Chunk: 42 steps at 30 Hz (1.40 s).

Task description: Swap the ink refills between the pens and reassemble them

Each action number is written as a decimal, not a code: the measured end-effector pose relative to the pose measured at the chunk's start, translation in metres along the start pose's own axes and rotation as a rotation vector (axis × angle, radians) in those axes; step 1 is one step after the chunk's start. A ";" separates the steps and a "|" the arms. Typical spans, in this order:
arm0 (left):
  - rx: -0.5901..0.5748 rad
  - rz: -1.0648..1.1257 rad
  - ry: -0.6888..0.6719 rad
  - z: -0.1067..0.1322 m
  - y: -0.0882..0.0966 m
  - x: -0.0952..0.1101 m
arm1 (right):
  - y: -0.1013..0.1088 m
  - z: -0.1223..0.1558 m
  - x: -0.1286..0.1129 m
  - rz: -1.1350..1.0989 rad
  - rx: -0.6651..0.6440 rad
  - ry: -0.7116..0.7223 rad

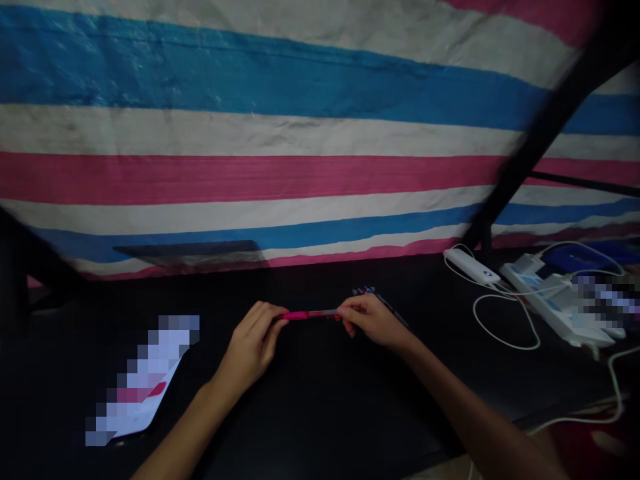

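Between my two hands a pen [299, 315] with a pink grip and a clear barrel lies level, just over the black tabletop. My left hand [256, 333] pinches its pink end. At the clear end, the fingertips of my right hand [367, 317] are closed on the barrel; they hide that tip. Behind my right hand lie several more pens [383, 300], partly covered by it, so I cannot make out each one.
A lit phone [159, 400], partly blurred, lies on the left of the black table [310, 413]. On the right are a white power strip [547, 303], a white power bank [470, 267] and loose white cables. A striped sheet [300, 180] hangs behind, beside a dark slanted post [530, 147].
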<state>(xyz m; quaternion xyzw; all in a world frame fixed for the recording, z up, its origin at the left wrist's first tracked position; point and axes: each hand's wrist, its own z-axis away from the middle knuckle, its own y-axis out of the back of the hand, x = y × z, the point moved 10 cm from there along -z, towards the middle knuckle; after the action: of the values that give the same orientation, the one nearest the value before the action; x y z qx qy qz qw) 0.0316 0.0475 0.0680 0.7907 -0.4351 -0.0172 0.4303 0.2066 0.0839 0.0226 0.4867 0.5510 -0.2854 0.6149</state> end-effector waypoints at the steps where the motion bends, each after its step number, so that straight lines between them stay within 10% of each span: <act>1: -0.003 -0.020 -0.026 0.001 0.000 0.002 | 0.000 0.000 0.001 -0.003 -0.001 -0.009; 6: -0.018 -0.095 -0.088 0.003 -0.004 0.008 | 0.004 0.001 0.000 0.002 0.049 0.024; 19: -0.152 0.248 0.360 0.009 -0.023 -0.035 | 0.014 0.016 -0.050 0.262 0.243 0.458; 28: -0.069 0.416 0.466 0.008 -0.020 -0.042 | 0.004 0.000 0.000 -0.055 0.139 0.031; 42: 0.079 0.561 0.569 0.013 -0.016 -0.055 | 0.002 -0.003 0.017 -0.219 0.143 -0.067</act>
<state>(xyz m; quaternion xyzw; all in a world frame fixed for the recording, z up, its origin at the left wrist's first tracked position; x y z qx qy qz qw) 0.0027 0.0820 0.0297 0.6302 -0.4980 0.3376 0.4907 0.2111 0.0906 0.0075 0.4563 0.5583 -0.4056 0.5618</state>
